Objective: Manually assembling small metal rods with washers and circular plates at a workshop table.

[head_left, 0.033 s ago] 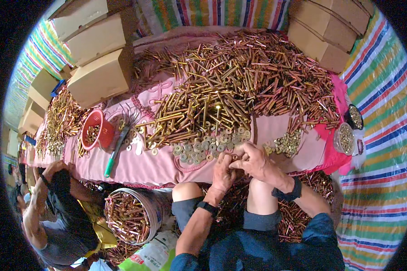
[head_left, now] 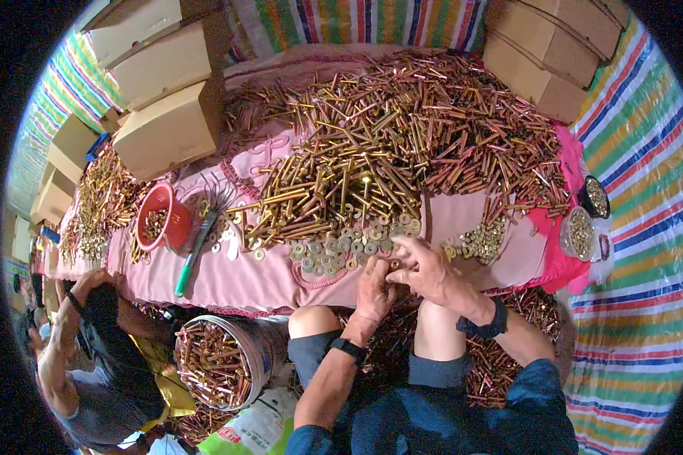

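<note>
My left hand (head_left: 374,292) is closed around a coppery bolt (head_left: 394,265), most of it hidden in the fist with only a small end showing. Against that same end, the thumb and fingers of my right hand (head_left: 428,271) are bent and pressed close, while one finger reaches forward. Both hands are just above the near edge of the pink cloth. Flat round washers (head_left: 334,255) lie spread beyond them. To the right sits a small heap of nuts (head_left: 484,241). A large pile of long bolts (head_left: 372,163) covers the cloth farther back.
On the left are a red plastic basket (head_left: 182,218) of small parts and a green-handled hand rake (head_left: 184,277). Cardboard boxes (head_left: 167,129) stand behind. Clear tubs of nuts (head_left: 578,233) are at right. A bucket of bolts (head_left: 262,356) stands below, near another person's arm (head_left: 62,341).
The fingers of my right hand have shifted slightly, its forward finger moving a little to the left. The left hand stays in place.
</note>
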The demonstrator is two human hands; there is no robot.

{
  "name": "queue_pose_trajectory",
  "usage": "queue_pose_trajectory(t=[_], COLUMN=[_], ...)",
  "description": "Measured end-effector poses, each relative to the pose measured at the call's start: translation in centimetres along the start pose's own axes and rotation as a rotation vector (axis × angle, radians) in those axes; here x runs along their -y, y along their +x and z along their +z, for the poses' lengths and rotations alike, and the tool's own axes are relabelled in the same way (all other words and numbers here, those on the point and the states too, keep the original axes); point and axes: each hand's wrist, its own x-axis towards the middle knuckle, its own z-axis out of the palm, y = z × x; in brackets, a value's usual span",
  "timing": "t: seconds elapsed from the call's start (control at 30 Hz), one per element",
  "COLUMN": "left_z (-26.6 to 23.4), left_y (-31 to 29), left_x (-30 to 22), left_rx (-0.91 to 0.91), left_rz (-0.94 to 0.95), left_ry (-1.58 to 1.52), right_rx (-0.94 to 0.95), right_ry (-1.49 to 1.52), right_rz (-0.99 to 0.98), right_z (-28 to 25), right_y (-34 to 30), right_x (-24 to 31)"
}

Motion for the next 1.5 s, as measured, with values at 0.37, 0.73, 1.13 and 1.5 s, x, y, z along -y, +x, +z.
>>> queue_pose_trajectory(t=[0.37,0.73,1.13,1.5], left_z=[0.3,0.2,0.7,-0.7], left_y=[0.2,-0.3,-0.3,0.8], left_x=[0.0,0.9,1.6,-1.7], left_rx=[-0.002,-0.043,-0.284,-0.005], left_rz=[0.013,0.012,-0.247,-0.19], left_ry=[-0.033,0.033,-0.127,-0.154], right_rx=[0.005,0.076,-0.191,-0.199], right_ry=[-0.144,0.146,0.834,0.933], right_rz=[-0.226,0.146,0.423,0.484], right_z=[0.3,0.4,-3.4,-2.2], right_y=[-0.1,0.2,-1.3,-1.6], right_x=[-2.0,-1.6,-6.7,-6.9])
